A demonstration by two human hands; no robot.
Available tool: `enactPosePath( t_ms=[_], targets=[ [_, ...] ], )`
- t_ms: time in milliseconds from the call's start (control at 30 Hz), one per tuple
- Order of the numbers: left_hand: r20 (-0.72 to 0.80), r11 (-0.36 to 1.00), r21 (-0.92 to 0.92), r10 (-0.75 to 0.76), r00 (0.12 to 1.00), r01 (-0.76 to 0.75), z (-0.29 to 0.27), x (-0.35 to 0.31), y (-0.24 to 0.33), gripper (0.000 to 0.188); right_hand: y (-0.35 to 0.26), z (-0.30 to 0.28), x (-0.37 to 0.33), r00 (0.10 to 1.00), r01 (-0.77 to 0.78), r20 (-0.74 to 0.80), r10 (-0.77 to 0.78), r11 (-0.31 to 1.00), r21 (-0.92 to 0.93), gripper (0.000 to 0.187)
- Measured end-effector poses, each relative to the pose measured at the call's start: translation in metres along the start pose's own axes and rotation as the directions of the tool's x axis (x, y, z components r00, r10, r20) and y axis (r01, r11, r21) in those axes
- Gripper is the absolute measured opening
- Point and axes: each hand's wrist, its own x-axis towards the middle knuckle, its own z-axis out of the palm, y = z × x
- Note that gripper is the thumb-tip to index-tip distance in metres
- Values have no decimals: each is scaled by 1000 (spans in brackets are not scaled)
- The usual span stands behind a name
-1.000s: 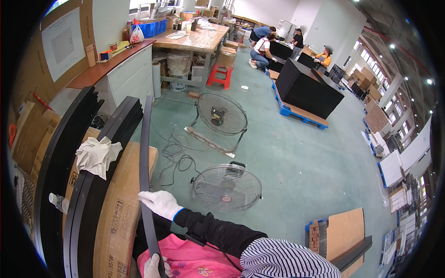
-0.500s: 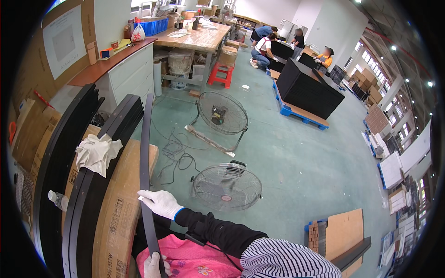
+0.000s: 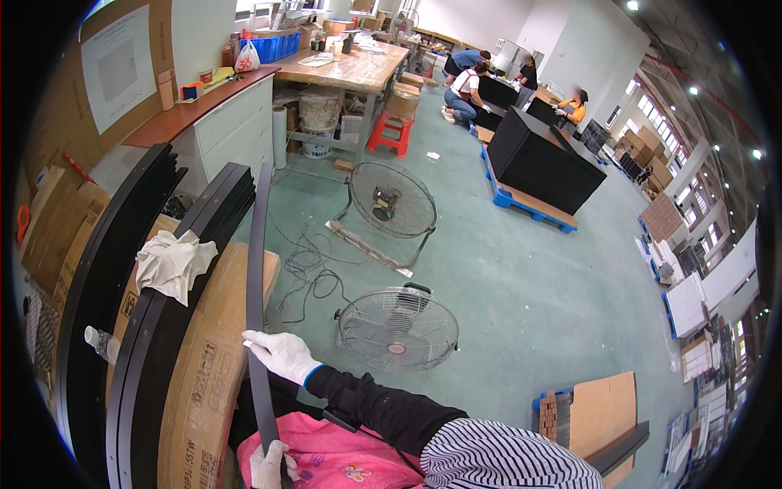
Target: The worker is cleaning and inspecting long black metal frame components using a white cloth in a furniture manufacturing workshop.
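A long, dark grey flat strip stands lengthwise before me, its far end reaching past the cardboard box. Around its middle closes my right hand, in a white glove with a blue cuff; a small white bit shows at the fingertips, too small to name. My left hand, also gloved in white, grips the strip's near end, with some fingers hidden behind it. Left of the strip, stacks of similar black strips lie on the cardboard box. A crumpled white cloth rests on one stack.
Two floor fans stand on the green floor beside tangled cables. A plastic bottle lies between the stacks. Farther off are a workbench, a red stool, black panels on a blue pallet, and several co-workers.
Both hands keep their hold on the strip, which has barely moved. The view has shifted very slightly.
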Motion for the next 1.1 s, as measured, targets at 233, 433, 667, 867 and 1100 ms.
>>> enactPosePath(
  t_ms=[233, 433, 667, 867, 1100],
  targets=[
    [38, 997, 62, 35, 999, -37, 16, -22, 29, 21, 2, -1, 0, 1000, 0, -2, 0, 1000, 8, 31],
    [38, 997, 52, 51, 998, -53, 17, -25, 35, 17, 0, 0, 0, 1000, 15, 3, -15, 999, -45, 31],
    [51, 996, 61, 67, 996, -70, 15, -21, 27, 18, 3, 3, -1, 998, 52, -33, -55, 995, -81, 29],
    [14, 995, 73, 71, 997, -72, 7, -12, 11, 16, 0, 3, -1, 997, 59, -32, -63, 993, -105, 30],
    [-11, 993, 89, 84, 996, -82, 8, -8, 9, 17, 3, 4, -2, 998, 56, -25, -59, 993, -108, 30]
  ],
)
